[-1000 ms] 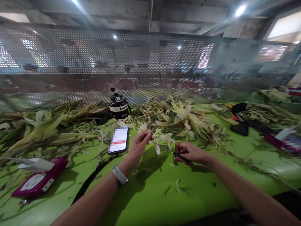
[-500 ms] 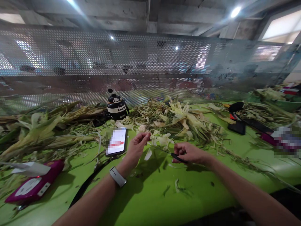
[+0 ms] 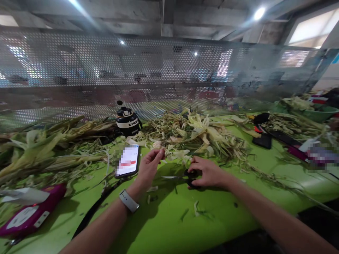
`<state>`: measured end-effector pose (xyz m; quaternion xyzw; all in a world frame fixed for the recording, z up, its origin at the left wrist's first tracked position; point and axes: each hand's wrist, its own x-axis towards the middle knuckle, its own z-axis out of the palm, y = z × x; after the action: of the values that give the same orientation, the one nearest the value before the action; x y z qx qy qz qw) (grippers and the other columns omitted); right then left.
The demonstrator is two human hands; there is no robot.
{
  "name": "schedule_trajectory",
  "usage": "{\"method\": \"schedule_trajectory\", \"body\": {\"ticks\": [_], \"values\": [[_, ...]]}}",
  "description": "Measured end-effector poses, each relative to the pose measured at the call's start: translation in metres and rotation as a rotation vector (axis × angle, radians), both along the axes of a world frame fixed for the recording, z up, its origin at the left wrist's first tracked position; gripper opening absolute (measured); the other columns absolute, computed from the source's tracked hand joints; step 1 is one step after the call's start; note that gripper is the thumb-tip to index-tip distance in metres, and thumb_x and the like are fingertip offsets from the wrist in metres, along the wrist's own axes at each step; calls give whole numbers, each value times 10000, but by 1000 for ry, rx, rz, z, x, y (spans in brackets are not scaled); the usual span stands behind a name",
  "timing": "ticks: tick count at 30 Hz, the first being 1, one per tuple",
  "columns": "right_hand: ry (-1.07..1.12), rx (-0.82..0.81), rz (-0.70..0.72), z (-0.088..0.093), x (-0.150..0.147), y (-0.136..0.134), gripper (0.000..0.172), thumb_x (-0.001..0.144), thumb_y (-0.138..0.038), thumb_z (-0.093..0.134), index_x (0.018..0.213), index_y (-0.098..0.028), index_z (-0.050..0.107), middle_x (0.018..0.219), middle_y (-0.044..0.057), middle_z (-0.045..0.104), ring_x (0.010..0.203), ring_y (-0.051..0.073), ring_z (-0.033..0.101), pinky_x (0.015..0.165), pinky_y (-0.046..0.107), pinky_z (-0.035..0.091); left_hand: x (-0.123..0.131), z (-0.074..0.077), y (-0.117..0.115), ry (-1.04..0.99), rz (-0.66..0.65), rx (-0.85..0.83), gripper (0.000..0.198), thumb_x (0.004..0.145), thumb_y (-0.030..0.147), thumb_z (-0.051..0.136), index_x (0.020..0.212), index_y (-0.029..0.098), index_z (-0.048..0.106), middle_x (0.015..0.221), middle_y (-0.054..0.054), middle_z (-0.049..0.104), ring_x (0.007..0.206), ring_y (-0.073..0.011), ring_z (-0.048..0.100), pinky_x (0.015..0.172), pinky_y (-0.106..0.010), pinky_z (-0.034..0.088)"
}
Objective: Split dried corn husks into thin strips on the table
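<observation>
My right hand (image 3: 209, 173) lies low on the green worktop (image 3: 164, 222), its fingers curled around the black handles of the scissors (image 3: 190, 182). The blades lie flat, reaching from those fingers toward my left wrist. My left hand (image 3: 148, 165) is raised just beyond the blade tips, thumb and forefinger pinched narrow. I cannot tell whether a scrap sits between them. A heap of pale husks (image 3: 201, 135) lies just past both sets of fingers, the phone (image 3: 127, 161) sits just outside the left fingers, and a black bottle (image 3: 127, 121) stands farther back behind it. To handle this well, I judge the blades should stay closed and flat while the right fingers settle in the loops. The left fingers should stay above the blade line, clear of the tips and of the phone.
</observation>
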<state>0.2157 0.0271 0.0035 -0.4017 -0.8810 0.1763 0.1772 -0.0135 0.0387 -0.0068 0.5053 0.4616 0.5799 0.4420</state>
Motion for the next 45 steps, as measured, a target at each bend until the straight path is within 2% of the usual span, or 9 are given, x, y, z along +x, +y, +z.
{"method": "schedule_trajectory", "body": {"ticks": [5, 12, 18, 22, 25, 32, 36, 42, 45], "values": [[-90, -127, -39, 1, -1, 1, 218, 622, -313, 702, 780, -175, 641, 723, 1, 589, 643, 124, 509, 565, 217, 352, 0, 0, -1, 30, 1, -7, 296, 701, 468, 643, 727, 173, 646, 656, 10, 593, 622, -94, 477, 575, -202, 353], [-57, -223, -34, 8, -1, 4, 232, 606, -267, 705, 803, -161, 643, 817, 19, 584, 699, 130, 510, 598, 218, 377, 1, 0, 0, 35, 10, -15, 337, 666, 500, 661, 720, 168, 646, 653, 2, 597, 615, -104, 488, 569, -206, 360], [-21, -73, -29, 3, -2, 5, 209, 626, -285, 715, 794, -169, 671, 822, 16, 549, 713, 128, 504, 632, 225, 370, 2, 2, -3, 36, -7, -17, 329, 672, 490, 662, 718, 164, 649, 643, 4, 594, 611, -99, 479, 567, -200, 366], [-50, 8, -67, 3, -4, 2, 188, 674, -332, 698, 775, -173, 689, 785, 21, 570, 677, 126, 509, 589, 225, 335, 2, 1, -3, 41, -24, -37, 324, 681, 486, 657, 729, 166, 651, 667, -5, 606, 627, -106, 500, 574, -202, 380], [-44, -23, -60, 5, -3, 1, 179, 690, -330, 693, 772, -172, 696, 768, 19, 585, 673, 126, 523, 587, 224, 341, 2, 2, -3, 36, -16, -45, 331, 674, 493, 660, 741, 169, 651, 663, -5, 606, 620, -107, 504, 564, -201, 383], [-24, -139, 57, 5, -2, 4, 283, 647, -316, 727, 902, -198, 692, 914, 34, 606, 814, 161, 555, 715, 251, 410, 4, 4, -5, 11, -3, -66, 333, 638, 491, 688, 716, 169, 654, 657, -4, 613, 622, -108, 514, 565, -203, 396], [-5, -92, 39, 5, -2, 2, 265, 656, -328, 721, 881, -188, 702, 899, 40, 593, 824, 167, 547, 727, 261, 408, 3, 3, -5, -2, -26, -77, 305, 649, 466, 690, 721, 171, 654, 658, 4, 611, 623, -98, 507, 569, -195, 389], [45, -248, 105, 12, -1, -1, 338, 650, -432, 719, 889, -193, 700, 886, 35, 579, 774, 147, 538, 668, 245, 411, 3, 4, -5, -20, -20, -83, 296, 639, 461, 698, 706, 175, 655, 647, 14, 604, 615, -90, 499, 568, -190, 381], [145, -268, 34, 16, -1, -2, 343, 689, -474, 673, 797, -148, 672, 777, 25, 565, 679, 119, 511, 594, 222, 395, 4, 5, -6, -13, -12, -85, 310, 637, 469, 695, 714, 172, 656, 649, 7, 606, 617, -96, 499, 566, -195, 381]]}}
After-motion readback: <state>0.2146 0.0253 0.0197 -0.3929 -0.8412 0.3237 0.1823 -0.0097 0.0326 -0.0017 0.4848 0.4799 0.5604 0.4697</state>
